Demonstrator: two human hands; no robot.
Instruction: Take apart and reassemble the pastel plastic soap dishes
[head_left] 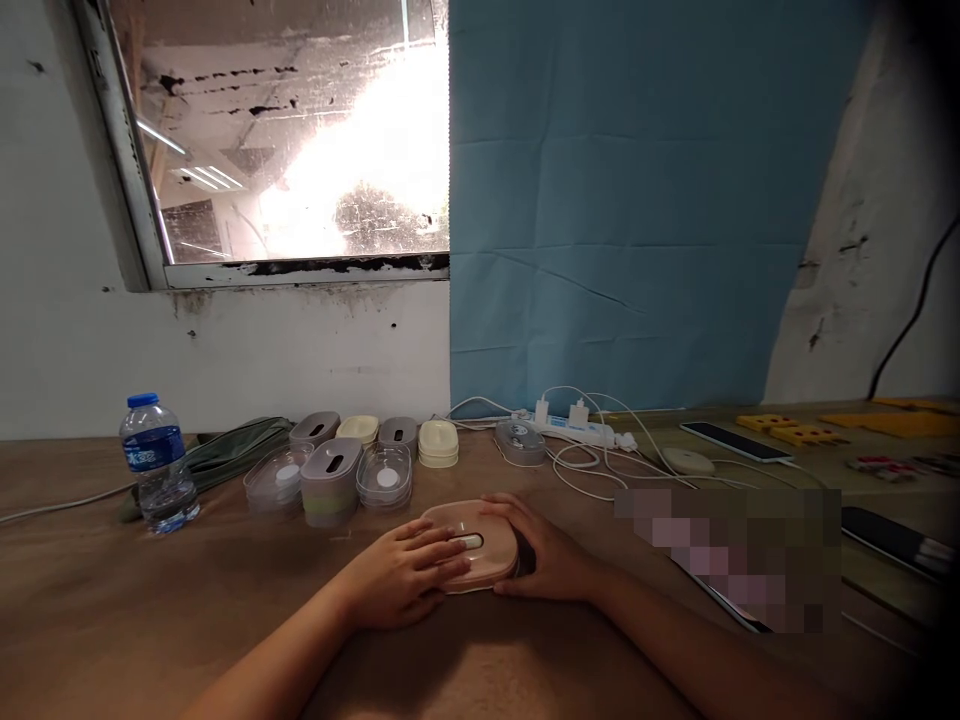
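Observation:
A pinkish-beige rounded box (491, 545) with a lid sits on the brown table in front of me. Its lid has an oval slot with something pale in it. My left hand (409, 575) reaches over the box's left side, fingers across the lid and thumb low at the front edge. On the opposite side, my right hand (544, 550) curls round the box, fingertips at the back rim and thumb at the front. The lid's left part and the box's far side are hidden.
Behind my left hand stand a stacked grey slotted box (330, 480), clear plastic containers (384, 475) and cream containers (438, 443). A water bottle (159, 465) is at left. Cables and a power strip (577, 430) lie at the back right, near a phone (735, 441).

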